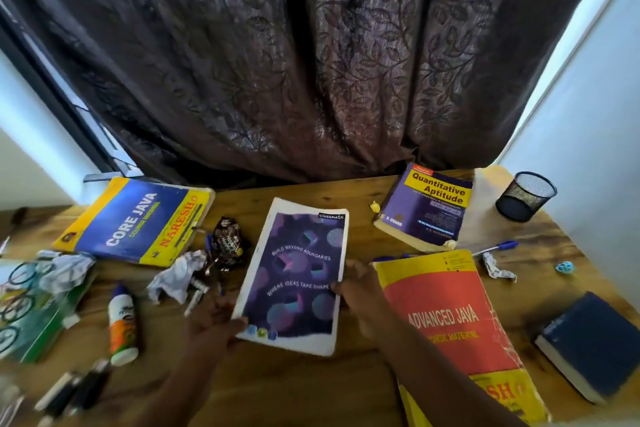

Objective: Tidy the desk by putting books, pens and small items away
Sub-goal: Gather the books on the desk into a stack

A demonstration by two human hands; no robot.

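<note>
A purple Classmate notebook [298, 274] lay near the middle of the wooden surface [311, 388], and both hands were on it. The left hand [211, 326] gripped its near left corner, thumb curled over the cover and fingers out of sight beneath. The right hand [360, 295] held the right edge about halfway up, thumb on the cover; the rest of its fingers were blurred and hard to read. Whether the notebook was lifted clear of the surface or resting on it could not be told.

Just right of the right hand lay a red and yellow Advanced Java book [457, 333], its left edge partly hidden by that forearm. Farther back on the right sat a Quantitative Aptitude book [429, 208], and beyond it an upright black mesh pen cup [526, 196]. A dark blue book [595, 347] lay at the near right. To the left were a Core Java book [135, 222], crumpled paper [180, 276], a dark snack wrapper [227, 239] and a glue bottle [121, 326] lying on its side. A blue pen [498, 248] lay behind the Advanced Java book.
</note>
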